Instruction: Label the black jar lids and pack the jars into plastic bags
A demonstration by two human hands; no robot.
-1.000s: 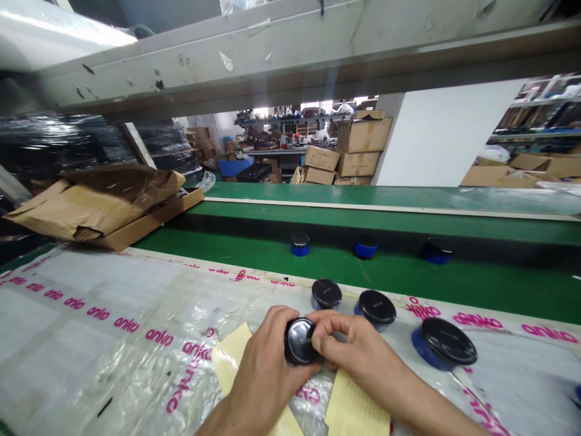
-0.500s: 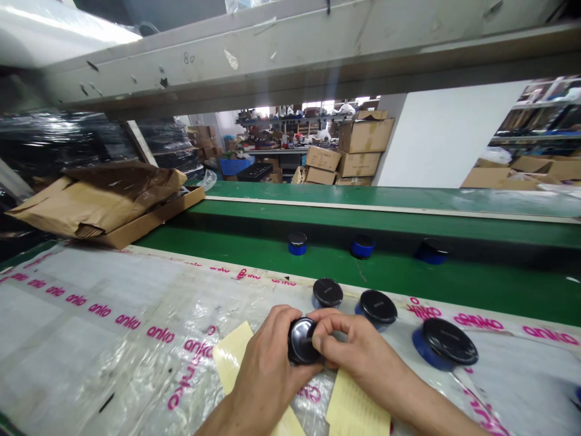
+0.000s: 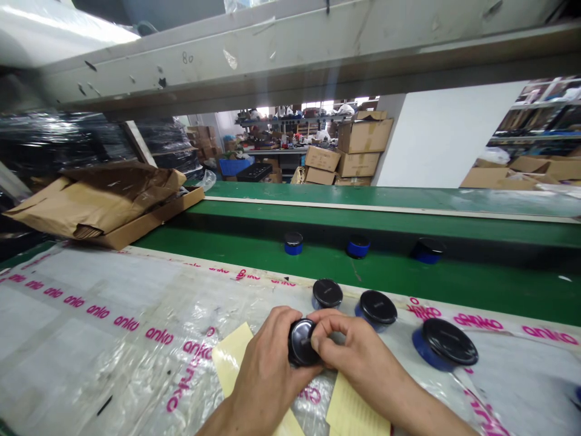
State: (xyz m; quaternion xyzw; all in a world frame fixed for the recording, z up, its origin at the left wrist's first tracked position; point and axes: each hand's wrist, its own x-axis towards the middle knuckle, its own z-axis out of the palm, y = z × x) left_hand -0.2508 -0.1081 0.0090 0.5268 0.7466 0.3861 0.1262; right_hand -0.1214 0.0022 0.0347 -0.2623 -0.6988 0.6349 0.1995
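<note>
My left hand (image 3: 271, 357) is wrapped round the left side of a small round jar (image 3: 301, 343) with a glossy black lid, its top tilted toward me. My right hand (image 3: 351, 345) pinches thumb and forefinger together at the lid's right part; whatever is between those fingertips is too small to make out. Yellow lined paper sheets (image 3: 356, 409) lie under both hands. Just beyond them stand more blue jars with black lids: one jar (image 3: 327, 293) behind the held one, a second jar (image 3: 376, 307) to its right, and a third jar (image 3: 443, 343) further right.
Three more blue jars, including a left one (image 3: 293, 243), ride on the green conveyor belt (image 3: 254, 257) behind the plastic-covered work surface (image 3: 113, 290). Brown paper in a shallow carton (image 3: 149, 218) sits at the left. A thick beam (image 3: 281, 60) crosses overhead.
The three jars on the green belt have shifted slightly left. Both hands stay at the held jar, the right fingertips still pinched at its lid with hardly any movement.
</note>
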